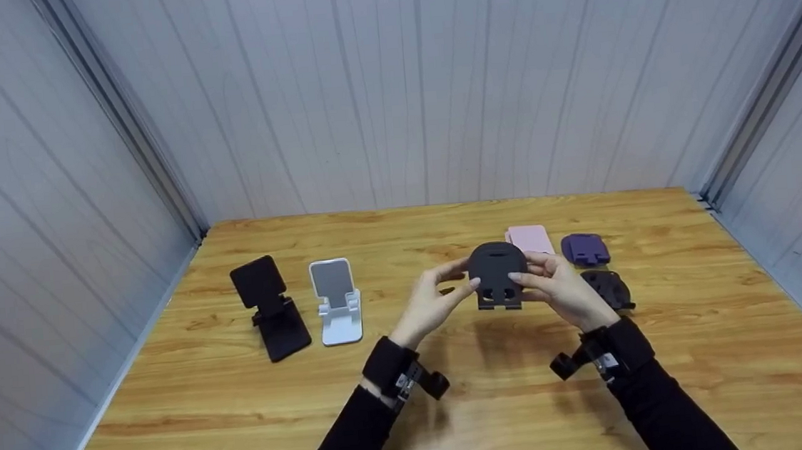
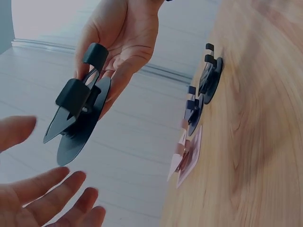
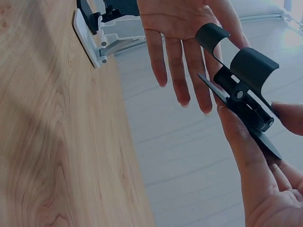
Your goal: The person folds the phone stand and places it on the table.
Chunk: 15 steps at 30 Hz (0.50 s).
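Observation:
Above the table, my right hand (image 1: 560, 287) pinches a dark folding phone stand (image 1: 496, 267) between thumb and fingers. The stand has a rounded base and two curved hooks, and is folded nearly flat. In the right wrist view its hooks face up, with the right fingers (image 3: 241, 156) along its underside. My left hand (image 1: 430, 301) is held at the stand's left side. The left wrist view shows the left fingers (image 2: 52, 196) spread and apart from the stand. Behind the hands, a pink phone stand (image 1: 529, 236) lies folded, partly hidden.
A purple folded phone stand (image 1: 587, 247) and a black folded one (image 1: 606, 287) lie at the right. To the left, a black phone stand (image 1: 259, 283) and a white phone stand (image 1: 334, 287) stand unfolded on the wooden table (image 1: 245, 430). Pale panel walls (image 1: 390, 90) enclose the table.

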Motion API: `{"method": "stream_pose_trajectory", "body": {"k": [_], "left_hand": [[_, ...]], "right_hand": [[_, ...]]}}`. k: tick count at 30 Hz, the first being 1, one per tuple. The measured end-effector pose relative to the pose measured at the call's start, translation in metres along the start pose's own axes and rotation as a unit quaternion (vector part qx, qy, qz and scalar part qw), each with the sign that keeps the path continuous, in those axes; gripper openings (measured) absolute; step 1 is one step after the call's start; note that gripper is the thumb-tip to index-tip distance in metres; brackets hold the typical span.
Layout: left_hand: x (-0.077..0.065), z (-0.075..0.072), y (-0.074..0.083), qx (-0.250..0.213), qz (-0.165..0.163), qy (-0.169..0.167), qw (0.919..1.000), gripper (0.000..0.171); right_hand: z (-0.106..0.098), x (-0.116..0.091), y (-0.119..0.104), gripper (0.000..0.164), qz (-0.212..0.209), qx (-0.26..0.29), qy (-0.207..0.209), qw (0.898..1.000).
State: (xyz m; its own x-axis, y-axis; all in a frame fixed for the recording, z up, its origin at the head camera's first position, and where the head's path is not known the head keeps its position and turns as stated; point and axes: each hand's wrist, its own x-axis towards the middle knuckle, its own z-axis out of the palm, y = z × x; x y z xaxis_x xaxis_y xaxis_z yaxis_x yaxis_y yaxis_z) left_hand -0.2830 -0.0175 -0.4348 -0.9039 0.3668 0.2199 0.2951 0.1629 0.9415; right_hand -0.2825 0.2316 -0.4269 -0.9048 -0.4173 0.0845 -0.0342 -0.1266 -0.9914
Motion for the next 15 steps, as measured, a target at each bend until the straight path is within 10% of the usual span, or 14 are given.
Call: {"method": "stream_pose_trajectory", "body": {"k": [6,15], "left_hand": [[0.000,-0.001,0.001,0.109,-0.009,-0.067,0.9917,0.069],[-0.007,-0.004,-0.004,0.203,-0.001,-0.082,0.9758,0.082]], "right_hand": [[-0.008,-0.001,0.000,0.056,-0.001,-0.012,0.007,1.000],[-0.025,-0.007,-0.002,0.063,0.045,-0.042,0.059,0.996]]}}
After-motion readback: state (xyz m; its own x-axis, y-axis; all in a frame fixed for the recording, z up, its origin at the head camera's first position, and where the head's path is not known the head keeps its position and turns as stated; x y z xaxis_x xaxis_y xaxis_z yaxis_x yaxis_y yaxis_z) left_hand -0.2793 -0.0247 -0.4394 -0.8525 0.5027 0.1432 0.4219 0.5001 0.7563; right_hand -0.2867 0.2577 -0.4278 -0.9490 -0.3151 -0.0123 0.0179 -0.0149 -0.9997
